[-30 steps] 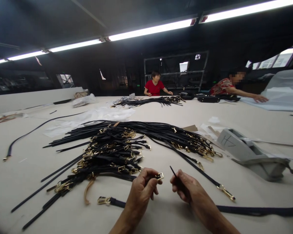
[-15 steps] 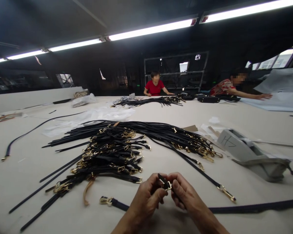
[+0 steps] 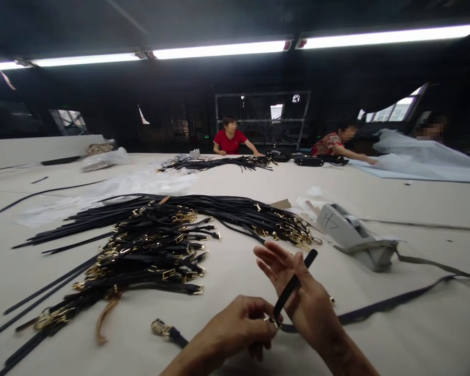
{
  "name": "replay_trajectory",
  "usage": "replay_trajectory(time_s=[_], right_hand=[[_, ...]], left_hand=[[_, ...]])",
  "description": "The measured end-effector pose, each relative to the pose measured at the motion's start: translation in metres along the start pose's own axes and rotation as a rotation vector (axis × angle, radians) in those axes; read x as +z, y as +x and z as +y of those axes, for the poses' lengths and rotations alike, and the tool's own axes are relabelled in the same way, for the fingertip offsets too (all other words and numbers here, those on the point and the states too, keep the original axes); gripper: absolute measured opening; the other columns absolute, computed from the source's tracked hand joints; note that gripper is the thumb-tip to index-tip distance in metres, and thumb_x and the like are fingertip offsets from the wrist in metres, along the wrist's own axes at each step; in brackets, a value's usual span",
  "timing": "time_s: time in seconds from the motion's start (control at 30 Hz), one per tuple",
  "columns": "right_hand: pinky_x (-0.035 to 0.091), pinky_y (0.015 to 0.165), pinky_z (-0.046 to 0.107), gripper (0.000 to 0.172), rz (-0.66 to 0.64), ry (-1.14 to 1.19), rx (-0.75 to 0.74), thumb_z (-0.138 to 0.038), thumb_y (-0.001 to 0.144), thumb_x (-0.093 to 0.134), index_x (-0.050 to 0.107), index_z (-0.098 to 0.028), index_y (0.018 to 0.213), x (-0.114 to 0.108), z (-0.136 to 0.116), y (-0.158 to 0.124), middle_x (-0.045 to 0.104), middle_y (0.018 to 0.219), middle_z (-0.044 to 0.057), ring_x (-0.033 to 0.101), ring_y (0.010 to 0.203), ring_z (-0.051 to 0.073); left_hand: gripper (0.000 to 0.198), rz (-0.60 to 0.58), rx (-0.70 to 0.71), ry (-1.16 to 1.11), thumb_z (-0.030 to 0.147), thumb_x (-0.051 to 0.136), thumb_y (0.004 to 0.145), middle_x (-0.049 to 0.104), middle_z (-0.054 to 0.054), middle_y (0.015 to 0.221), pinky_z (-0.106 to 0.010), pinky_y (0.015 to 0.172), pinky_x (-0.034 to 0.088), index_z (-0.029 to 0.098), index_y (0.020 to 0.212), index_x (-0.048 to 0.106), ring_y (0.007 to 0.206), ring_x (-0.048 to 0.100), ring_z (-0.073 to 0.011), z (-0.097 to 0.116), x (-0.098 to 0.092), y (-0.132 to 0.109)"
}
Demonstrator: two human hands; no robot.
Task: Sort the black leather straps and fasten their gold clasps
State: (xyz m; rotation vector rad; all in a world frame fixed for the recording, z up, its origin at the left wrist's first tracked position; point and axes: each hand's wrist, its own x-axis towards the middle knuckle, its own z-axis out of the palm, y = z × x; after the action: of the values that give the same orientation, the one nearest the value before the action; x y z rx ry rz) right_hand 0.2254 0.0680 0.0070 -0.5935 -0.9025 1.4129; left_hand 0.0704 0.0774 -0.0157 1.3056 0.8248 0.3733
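Observation:
My left hand (image 3: 243, 324) pinches the gold buckle (image 3: 273, 319) of a black strap (image 3: 293, 287), low in the middle of the view. The strap's rounded free end sticks up from the buckle and slants across my right hand (image 3: 307, 308). That hand is open, its fingers stretched out, with the strap lying against the palm side near the thumb. The strap's longer part (image 3: 395, 303) runs off over the table to the right. Beside my left forearm a gold clasp (image 3: 160, 327) on a black strap end lies on the table.
A big pile of black straps (image 3: 149, 250) with gold hardware spreads over the table (image 3: 227, 271) ahead and left. A grey tape dispenser (image 3: 356, 237) stands at right. White film (image 3: 113, 185) lies behind the pile. Co-workers, one in a red shirt (image 3: 230, 141), are across the table.
My right hand has let go near the buckle and spread its fingers, rising slightly. The strap's free end now extends well out of the buckle. The view has swung right.

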Motion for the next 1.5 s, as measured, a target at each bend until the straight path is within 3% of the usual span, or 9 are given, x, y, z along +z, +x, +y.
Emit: replay_trajectory(time_s=[0.1,0.2,0.33,0.47,0.63,0.77,0.9,1.1,1.5], right_hand=[[0.029,0.115,0.048,0.054,0.048,0.190,0.006,-0.061,0.095,0.038,0.068,-0.023,0.116,-0.011,-0.017,0.005,0.066,0.123,0.010,0.049,0.128,0.027],[0.034,0.112,0.047,0.050,0.071,0.198,0.023,-0.059,0.093,0.045,0.067,-0.023,0.118,-0.023,-0.021,0.008,0.065,0.124,0.010,0.052,0.124,0.026],[0.046,0.098,0.039,0.039,0.036,-0.002,0.144,-0.046,0.085,0.068,0.068,-0.021,0.114,-0.030,-0.009,0.007,0.069,0.114,0.010,0.060,0.109,0.024],[0.052,0.082,0.032,0.035,0.062,-0.120,0.318,-0.040,0.076,0.079,0.072,-0.017,0.102,-0.027,0.008,0.003,0.073,0.097,0.007,0.066,0.082,0.017],[0.056,0.076,0.032,0.039,0.151,-0.139,0.361,-0.038,0.068,0.086,0.070,-0.012,0.093,-0.026,0.017,0.004,0.074,0.087,0.008,0.069,0.077,0.018],[0.058,0.068,0.030,0.044,0.207,-0.184,0.421,-0.039,0.066,0.087,0.067,-0.011,0.094,-0.028,0.021,0.005,0.074,0.082,0.008,0.070,0.071,0.018],[0.058,0.064,0.029,0.048,0.237,-0.186,0.434,-0.041,0.064,0.088,0.066,-0.010,0.094,-0.025,0.027,0.003,0.074,0.077,0.008,0.070,0.070,0.019],[0.058,0.067,0.028,0.050,0.231,-0.171,0.463,-0.042,0.065,0.087,0.066,-0.009,0.095,-0.019,0.036,0.001,0.075,0.078,0.011,0.071,0.070,0.019],[0.058,0.069,0.029,0.039,0.210,-0.042,0.473,-0.037,0.068,0.086,0.068,-0.012,0.091,-0.016,0.033,0.000,0.075,0.079,0.009,0.072,0.072,0.019]], left_hand=[[0.023,-0.009,0.032,-0.216,0.031,0.066,0.068,0.055,0.004,0.054,-0.017,0.042,0.033,0.014,0.082,0.061,0.042,0.044,-0.0070,-0.002,0.004,0.009],[0.023,0.100,0.109,-0.249,0.034,0.067,0.068,0.051,0.006,0.051,-0.017,0.040,0.026,0.017,0.077,0.054,0.041,0.037,-0.0062,-0.002,-0.004,0.010],[0.020,0.299,0.144,-0.048,0.036,0.062,0.074,0.048,0.007,0.054,-0.019,0.043,0.024,0.018,0.076,0.052,0.045,0.033,-0.0066,0.000,-0.023,0.001],[0.012,0.370,0.209,0.167,0.028,0.058,0.078,0.045,0.007,0.059,-0.021,0.051,0.027,0.017,0.075,0.054,0.055,0.036,-0.0087,-0.001,-0.030,-0.008],[0.010,0.462,0.224,0.370,0.025,0.055,0.079,0.045,0.007,0.059,-0.023,0.053,0.028,0.017,0.073,0.057,0.057,0.039,-0.0101,-0.005,-0.030,-0.009],[0.012,0.422,0.191,0.242,0.027,0.058,0.079,0.058,0.004,0.062,-0.021,0.051,0.030,0.016,0.079,0.062,0.055,0.043,-0.0097,-0.006,-0.033,-0.006],[0.027,0.358,0.186,0.098,0.037,0.054,0.084,0.069,-0.004,0.071,-0.020,0.045,0.034,0.013,0.089,0.064,0.047,0.042,-0.0082,-0.007,-0.035,-0.002],[0.030,0.412,0.258,0.102,0.032,0.053,0.085,0.070,-0.003,0.069,-0.021,0.045,0.043,0.013,0.108,0.058,0.045,0.050,-0.0101,-0.011,-0.032,-0.001],[0.039,0.449,0.215,0.121,0.026,0.049,0.083,0.070,0.000,0.069,-0.020,0.043,0.039,0.013,0.120,0.046,0.043,0.047,-0.0092,-0.005,-0.029,-0.005]])
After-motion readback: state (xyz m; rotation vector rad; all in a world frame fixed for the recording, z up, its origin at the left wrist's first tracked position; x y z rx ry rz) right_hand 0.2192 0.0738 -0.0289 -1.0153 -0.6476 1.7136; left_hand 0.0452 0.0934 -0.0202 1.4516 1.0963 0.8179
